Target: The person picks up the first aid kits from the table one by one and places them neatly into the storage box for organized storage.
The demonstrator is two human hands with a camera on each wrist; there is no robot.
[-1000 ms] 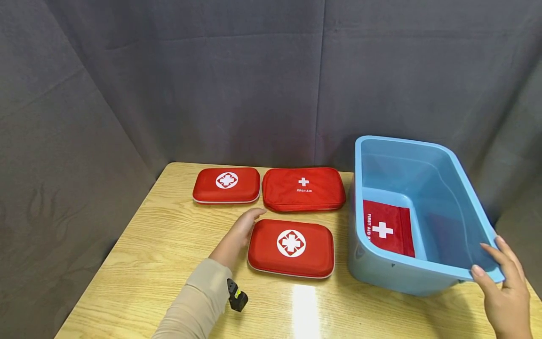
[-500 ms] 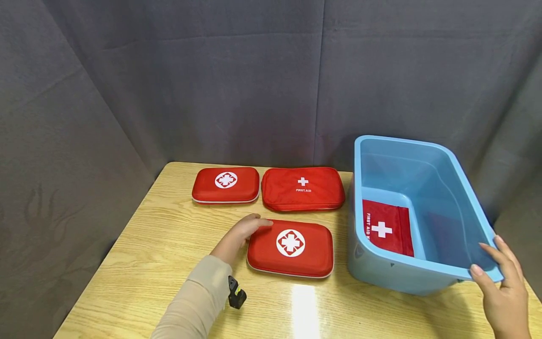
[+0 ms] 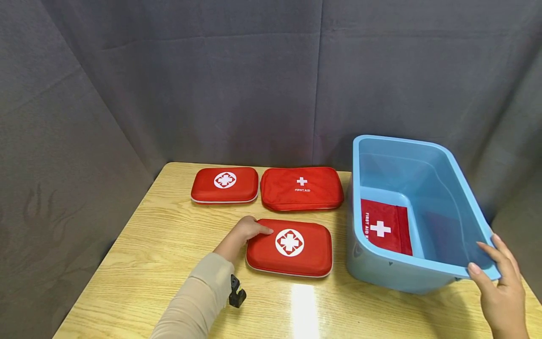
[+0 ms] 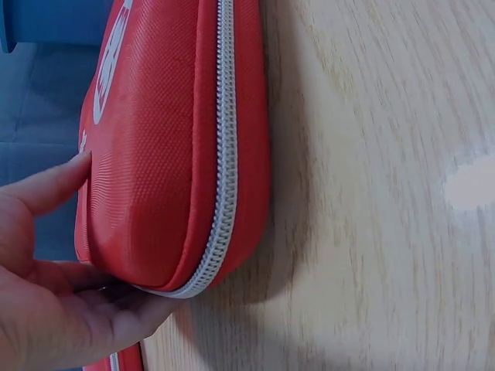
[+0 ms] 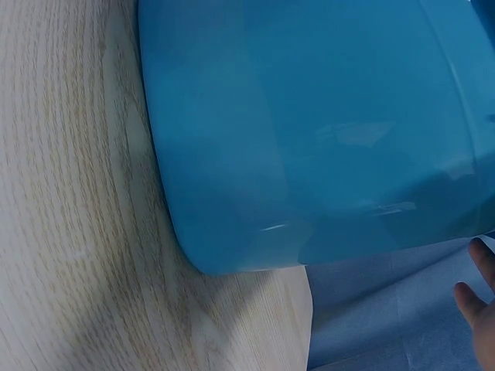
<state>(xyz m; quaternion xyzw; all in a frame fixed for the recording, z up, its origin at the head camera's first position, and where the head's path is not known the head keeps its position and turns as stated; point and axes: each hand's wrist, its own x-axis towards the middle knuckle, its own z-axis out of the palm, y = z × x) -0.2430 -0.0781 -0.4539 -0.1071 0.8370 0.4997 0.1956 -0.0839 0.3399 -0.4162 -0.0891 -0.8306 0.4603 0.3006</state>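
A hard red first aid case (image 3: 313, 249) with a white cross emblem lies at the front of the table. My left hand (image 3: 247, 229) grips its left end. In the left wrist view, the thumb (image 4: 54, 184) presses the top while the fingers reach under the rounded, white-zippered end. On the right, my right hand (image 3: 505, 289) holds the near right corner of a blue plastic bin (image 3: 412, 264) by its rim. Inside the bin lies a red first aid pouch (image 3: 391, 227). Only some fingertips of the right hand show at the edge of the right wrist view.
Behind the gripped case sit a smaller red hard case (image 3: 207, 183) and a soft red first aid bag (image 3: 279, 188), side by side. A grey curtain (image 3: 237, 94) hangs behind the wooden table (image 3: 152, 245). The bin's tall walls stand right of the cases.
My left hand has come from beside the case's upper left corner onto its left end, thumb now on top. My right hand stays on the bin's rim.
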